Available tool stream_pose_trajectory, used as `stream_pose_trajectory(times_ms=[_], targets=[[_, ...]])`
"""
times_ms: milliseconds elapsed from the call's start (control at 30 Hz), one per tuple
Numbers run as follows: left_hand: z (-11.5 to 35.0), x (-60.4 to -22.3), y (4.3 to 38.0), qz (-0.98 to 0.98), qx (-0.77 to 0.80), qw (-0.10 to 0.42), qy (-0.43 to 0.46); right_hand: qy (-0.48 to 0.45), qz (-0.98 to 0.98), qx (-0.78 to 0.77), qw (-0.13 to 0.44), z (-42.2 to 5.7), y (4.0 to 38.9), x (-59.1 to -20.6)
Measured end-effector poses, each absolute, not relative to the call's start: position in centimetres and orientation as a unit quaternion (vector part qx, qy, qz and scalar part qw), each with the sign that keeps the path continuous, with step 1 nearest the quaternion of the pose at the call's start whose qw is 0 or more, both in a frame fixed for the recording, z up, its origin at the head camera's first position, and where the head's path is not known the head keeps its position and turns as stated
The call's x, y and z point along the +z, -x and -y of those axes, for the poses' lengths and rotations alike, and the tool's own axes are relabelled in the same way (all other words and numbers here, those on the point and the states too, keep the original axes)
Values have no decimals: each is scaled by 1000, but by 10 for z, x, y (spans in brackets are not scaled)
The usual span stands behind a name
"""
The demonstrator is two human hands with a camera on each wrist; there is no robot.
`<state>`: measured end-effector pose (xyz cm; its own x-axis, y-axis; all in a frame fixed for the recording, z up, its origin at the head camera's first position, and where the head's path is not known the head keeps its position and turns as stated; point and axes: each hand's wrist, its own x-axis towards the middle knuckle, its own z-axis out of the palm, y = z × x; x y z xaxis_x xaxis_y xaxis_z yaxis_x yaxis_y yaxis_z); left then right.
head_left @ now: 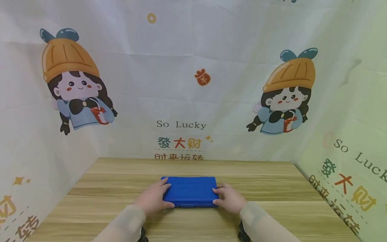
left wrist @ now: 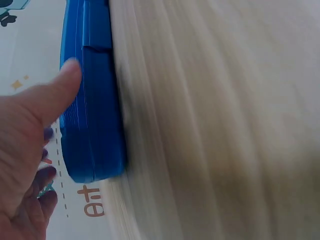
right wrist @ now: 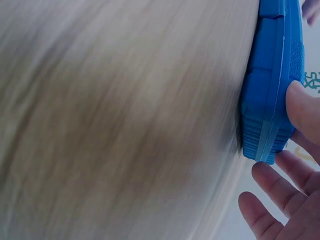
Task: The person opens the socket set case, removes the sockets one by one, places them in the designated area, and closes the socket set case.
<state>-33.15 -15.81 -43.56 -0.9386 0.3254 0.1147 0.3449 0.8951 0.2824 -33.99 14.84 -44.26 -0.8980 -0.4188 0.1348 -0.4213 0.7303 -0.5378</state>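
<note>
A flat blue plastic case [head_left: 190, 190], closed, lies on the wooden table with its latch side toward me. My left hand [head_left: 152, 198] holds its left end, thumb at the front corner and fingers reaching over the back of the lid. At the opposite end, my right hand [head_left: 230, 198] grips the case between thumb and fingers. The left wrist view shows the left thumb [left wrist: 65, 87] against the case's edge; that hand's other fingers are partly hidden. In the right wrist view the right thumb [right wrist: 302, 107] presses the lid's edge, with fingertips by the ribbed end.
The wooden table [head_left: 105, 188] extends around the case on all sides. A pale printed cloth [head_left: 181, 101] with cartoon figures and lettering hangs behind the table and along both sides. Dark wrist devices [head_left: 243, 232] sit under the sleeves.
</note>
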Motion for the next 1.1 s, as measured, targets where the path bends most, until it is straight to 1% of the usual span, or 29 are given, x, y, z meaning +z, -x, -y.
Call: stream_pose_trajectory(times_ms=[100, 233, 600, 733, 800, 900, 967, 1000, 1100], targets=[[155, -437, 335, 968, -140, 3, 207, -241, 935, 258, 23, -147, 340, -443], [152, -440, 339, 968, -128, -22, 216, -258, 936, 239, 32, -146, 338, -443], [146, -438, 341, 971, -110, -29, 211, -251, 940, 227, 34, -150, 340, -443], [145, -437, 341, 972, -104, -29, 207, -233, 944, 233, 24, -145, 337, -436], [144, -435, 341, 972, -105, -32, 206, -221, 946, 233, 38, -138, 333, -432], [144, -433, 341, 972, -99, -32, 210, -182, 938, 293, 34, -119, 322, -428], [143, -432, 341, 972, -91, -28, 215, -139, 913, 383, 25, -102, 311, -429], [143, -432, 341, 972, -87, -25, 217, -110, 890, 441, 14, -93, 305, -431], [144, -433, 341, 971, -70, -9, 227, -21, 791, 609, -48, -69, 290, -438]])
